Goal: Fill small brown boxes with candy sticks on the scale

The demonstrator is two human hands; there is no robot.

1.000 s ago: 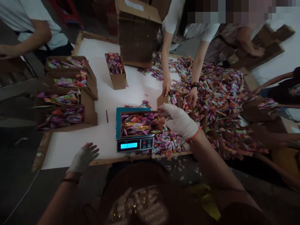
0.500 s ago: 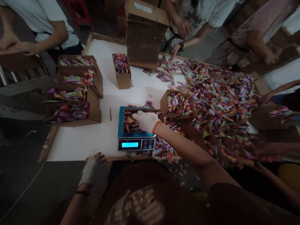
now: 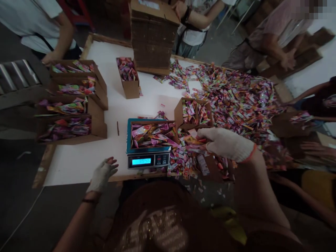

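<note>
My right hand [image 3: 225,141], in a white glove with an orange cuff, is closed on some candy packets [image 3: 193,140] over the heap to the right of the scale. My left hand [image 3: 103,175], gloved with bare fingertips, hangs by the table's front edge with its fingers apart and nothing in it. Between them stands a blue scale [image 3: 149,160] with a lit display. On its plate lies an open cardboard box [image 3: 176,135] filled with wrapped packets. Just right of that box is a divided carton [image 3: 179,113] of packets.
Several filled boxes [image 3: 99,122] line the table's left side. One narrow box [image 3: 131,89] stands farther back, beside a tall cardboard stack [image 3: 152,42]. A large packet heap [image 3: 236,94] covers the right side. Other people stand around the table.
My right hand has left the box on the scale and moved right, where it now grips packets. The display reading has dropped. A person behind the table now touches the cardboard stack.
</note>
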